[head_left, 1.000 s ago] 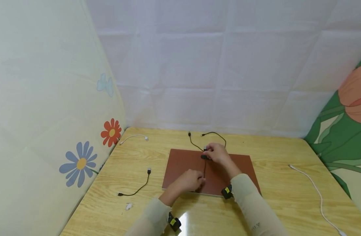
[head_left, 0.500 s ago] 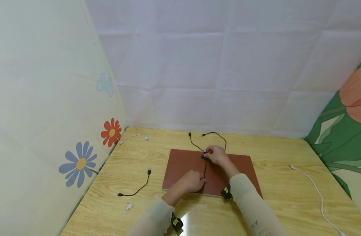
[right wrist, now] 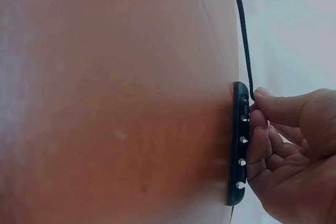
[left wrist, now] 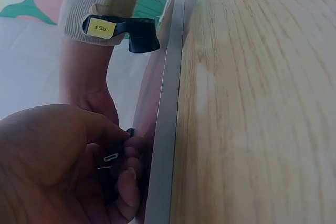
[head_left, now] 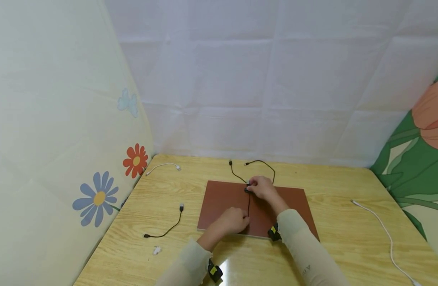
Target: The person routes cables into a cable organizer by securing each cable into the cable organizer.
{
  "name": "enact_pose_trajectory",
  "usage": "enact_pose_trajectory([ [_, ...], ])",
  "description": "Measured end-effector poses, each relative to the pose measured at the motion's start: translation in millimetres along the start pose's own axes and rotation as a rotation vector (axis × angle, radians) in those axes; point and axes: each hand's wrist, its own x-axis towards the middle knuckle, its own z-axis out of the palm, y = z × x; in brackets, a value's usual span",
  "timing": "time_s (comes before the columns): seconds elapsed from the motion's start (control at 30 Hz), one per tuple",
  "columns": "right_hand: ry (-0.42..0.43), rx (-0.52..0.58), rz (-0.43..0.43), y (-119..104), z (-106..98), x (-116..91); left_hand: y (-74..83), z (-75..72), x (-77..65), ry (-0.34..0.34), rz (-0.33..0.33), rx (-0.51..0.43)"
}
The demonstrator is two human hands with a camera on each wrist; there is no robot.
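Note:
A black cable clip (right wrist: pixel 235 150) with several slots sits on the reddish-brown board (head_left: pixel 219 198). My right hand (head_left: pixel 262 188) is at the clip and pinches a black USB cable (right wrist: pixel 243 32) near its plug. In the right wrist view, thumb and fingertips hold the cable right at the end slot. The cable runs toward me over the board to my left hand (head_left: pixel 235 219), which grips its other end with curled fingers. A small metal-tipped connector (left wrist: pixel 111 157) shows between the left fingers in the left wrist view.
Two black cables (head_left: pixel 234 171) (head_left: pixel 269 165) reach back from the board's far edge. Another black cable (head_left: pixel 173 226) and a small white piece (head_left: pixel 156 250) lie on the left. White cables lie at back left (head_left: pixel 161 164) and right (head_left: pixel 387 238). A pale cloth wall stands behind.
My right hand has shifted slightly left and down toward the clip, covering more of it, with the plug. The left hand has moved slightly right, still gripping the cable's near end.

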Motion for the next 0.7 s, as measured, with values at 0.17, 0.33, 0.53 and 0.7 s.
enact_pose_trajectory([
  [0.17,-0.007,-0.027,-0.017,1.5,1.6,1.8,-0.3,-0.2,-1.0,0.0,0.001,-0.003],
  [0.33,0.003,-0.046,-0.02,0.2,3.2,2.9,0.3,-0.5,-1.0,-0.002,0.016,0.004],
  [0.53,0.0,-0.043,0.005,-0.9,2.6,3.8,1.2,-1.6,-1.2,-0.012,0.026,0.037],
  [0.7,-0.007,-0.05,0.027,0.3,1.7,6.7,1.4,-1.5,0.6,-0.026,0.032,0.075],
])
